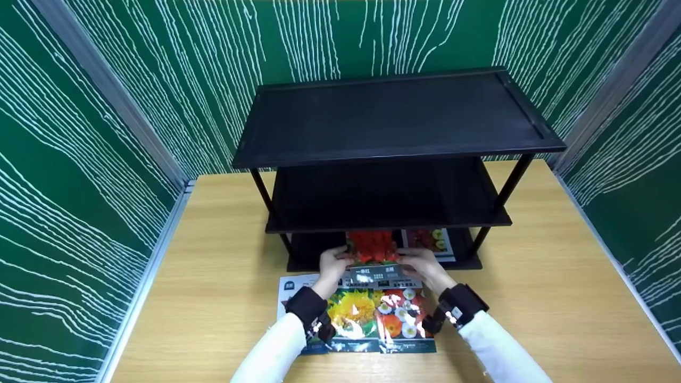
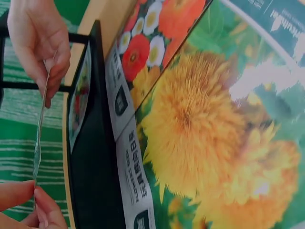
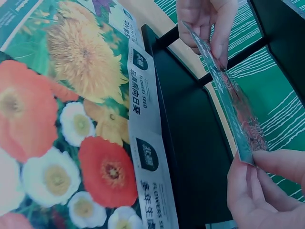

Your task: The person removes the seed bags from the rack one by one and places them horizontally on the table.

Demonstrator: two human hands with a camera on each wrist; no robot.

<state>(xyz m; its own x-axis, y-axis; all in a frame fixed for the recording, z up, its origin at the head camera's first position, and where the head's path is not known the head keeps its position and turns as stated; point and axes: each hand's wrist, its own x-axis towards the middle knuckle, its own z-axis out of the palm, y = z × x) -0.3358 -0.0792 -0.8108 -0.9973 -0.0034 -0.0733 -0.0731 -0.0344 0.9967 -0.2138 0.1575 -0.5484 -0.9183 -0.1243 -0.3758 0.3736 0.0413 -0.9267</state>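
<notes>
Both hands hold a seed packet with red flowers (image 1: 372, 248) by its opposite side edges, in front of the bottom shelf. My left hand (image 1: 332, 267) pinches its left edge between thumb and fingers. The right edge is pinched by my right hand (image 1: 424, 266). Seen nearly edge-on, the packet (image 3: 232, 107) is tilted up in the right wrist view. Below the hands lie a packet with yellow flowers (image 1: 353, 313) and one with red poppies and white flowers (image 1: 400, 315). Another packet (image 1: 287, 290) to their left is partly covered by the left wrist.
A black three-tier shelf (image 1: 393, 119) stands on the wooden table (image 1: 213, 255). On its bottom tier (image 1: 314, 250), at the right, lies another packet (image 1: 441, 244). Green walls with white lines (image 1: 64, 159) enclose the back and sides.
</notes>
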